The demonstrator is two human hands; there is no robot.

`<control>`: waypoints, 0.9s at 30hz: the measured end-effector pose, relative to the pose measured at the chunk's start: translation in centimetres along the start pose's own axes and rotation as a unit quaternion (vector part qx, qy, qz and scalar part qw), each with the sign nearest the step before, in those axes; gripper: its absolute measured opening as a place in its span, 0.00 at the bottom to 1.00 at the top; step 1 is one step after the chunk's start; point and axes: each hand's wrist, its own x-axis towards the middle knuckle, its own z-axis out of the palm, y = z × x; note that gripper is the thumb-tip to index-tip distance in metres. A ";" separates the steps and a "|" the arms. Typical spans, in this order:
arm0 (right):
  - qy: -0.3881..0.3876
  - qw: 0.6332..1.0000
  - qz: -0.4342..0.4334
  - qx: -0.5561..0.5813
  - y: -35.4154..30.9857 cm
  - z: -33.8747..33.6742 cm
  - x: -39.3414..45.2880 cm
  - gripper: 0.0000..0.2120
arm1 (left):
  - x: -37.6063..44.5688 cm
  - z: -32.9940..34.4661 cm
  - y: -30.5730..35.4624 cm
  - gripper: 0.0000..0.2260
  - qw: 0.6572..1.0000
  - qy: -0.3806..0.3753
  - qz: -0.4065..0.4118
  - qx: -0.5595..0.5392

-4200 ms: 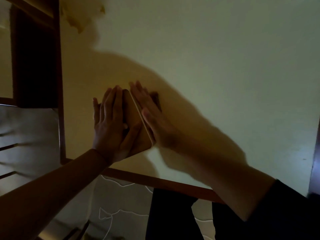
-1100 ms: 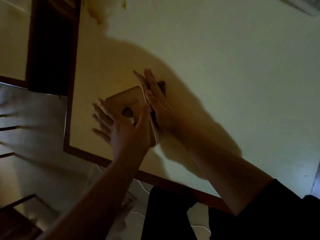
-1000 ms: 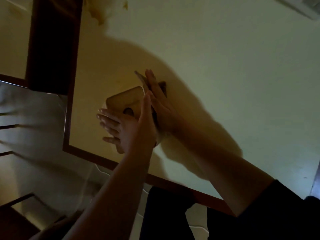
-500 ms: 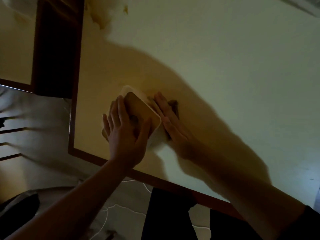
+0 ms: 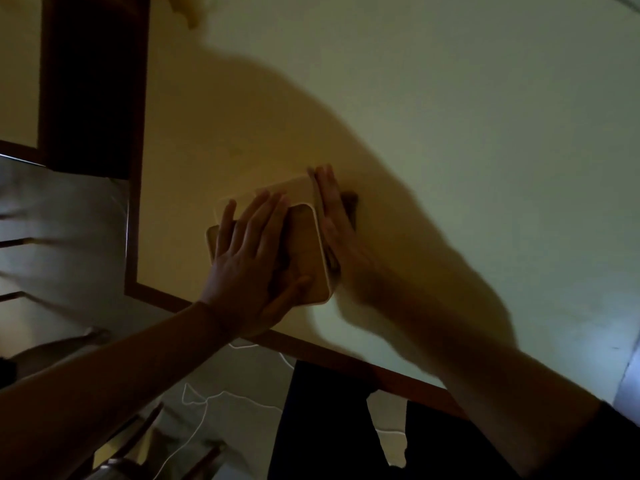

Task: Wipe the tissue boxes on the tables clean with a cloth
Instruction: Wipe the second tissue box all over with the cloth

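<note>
Wiping is the step in hand, as far as I can judge in this dim light. The box (image 5: 304,251) sits on the pale surface (image 5: 450,133), close to its near wooden edge, and it is caught between the two hands. The left hand (image 5: 249,265) lies flat over the box top, fingers straight and spread, thumb reaching toward the near corner; its grip is loose, a steadying press rather than a clasp. The right hand (image 5: 336,230) stands on edge against the far side of the box, fingers straight and together, pressed along that wall. Something dark shows just beyond those fingers, which may be the cloth (image 5: 349,206), though I cannot tell for sure, nor whether the right hand actually has hold of it. The right forearm is blurred, so that arm looks to be in motion.

By my reckoning the side wall under the right palm is the face being cleaned, with the left hand keeping the box from sliding. The next move calls for firm downward pressure from the left while the right draws along the wall, then a turn of the box to offer another side.
</note>
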 end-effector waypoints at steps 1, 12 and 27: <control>0.006 1.000 -0.011 -0.014 -0.4 -0.1 1.6 0.24 | 0.0 0.0 0.0 0.43 1.000 0.000 0.002 -0.001; 0.015 0.998 -0.016 -0.065 -0.4 0.3 0.8 0.23 | -0.2 0.2 -0.1 0.43 1.000 0.010 -0.001 -0.006; 0.044 0.995 -0.054 -0.074 0.6 0.9 -0.5 0.24 | -0.2 0.1 0.0 0.43 1.000 0.010 -0.001 -0.003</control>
